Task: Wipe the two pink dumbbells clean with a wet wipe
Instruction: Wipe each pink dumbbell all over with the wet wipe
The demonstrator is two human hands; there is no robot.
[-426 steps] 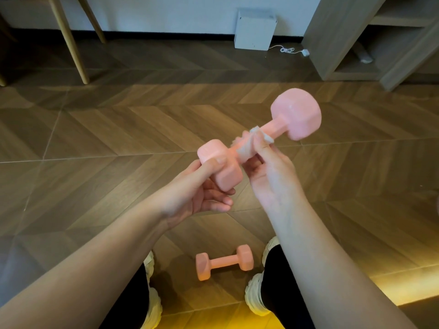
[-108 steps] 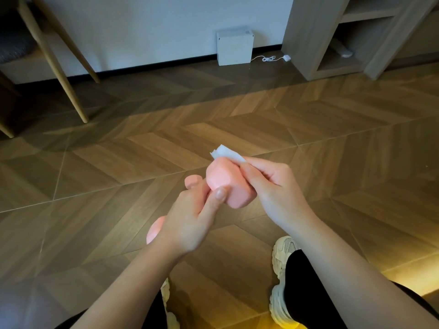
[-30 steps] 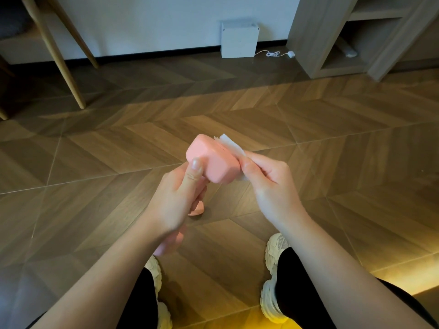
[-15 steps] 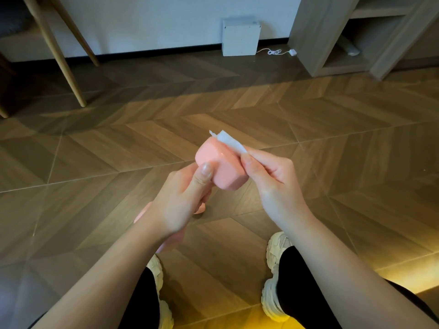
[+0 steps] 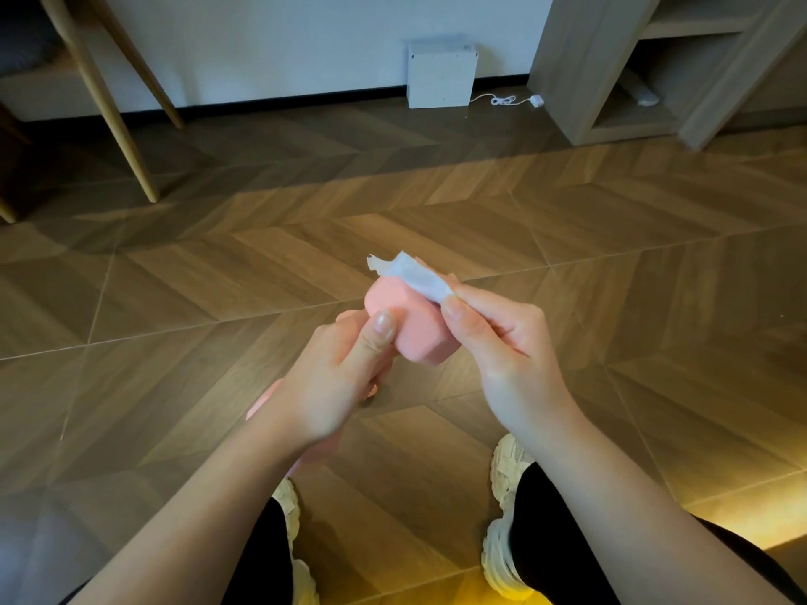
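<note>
Head view: left hand [image 5: 332, 377] gripped pink dumbbell [image 5: 415, 329] by handle, upper head raised toward wet wipe [image 5: 417, 277]; right hand [image 5: 502, 342] pinched wipe against it, likely steadying rubbing.

no legible text, no label or number on pink dumbbell [image 5: 421, 331], wet wipe [image 5: 421, 278] or white box [image 5: 441, 74]

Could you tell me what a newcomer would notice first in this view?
A pink dumbbell sits mid-frame above the wooden floor, gripped by the left hand. The right hand pinches a white wet wipe against its upper head. Behind, a white box stands by the wall.
</note>
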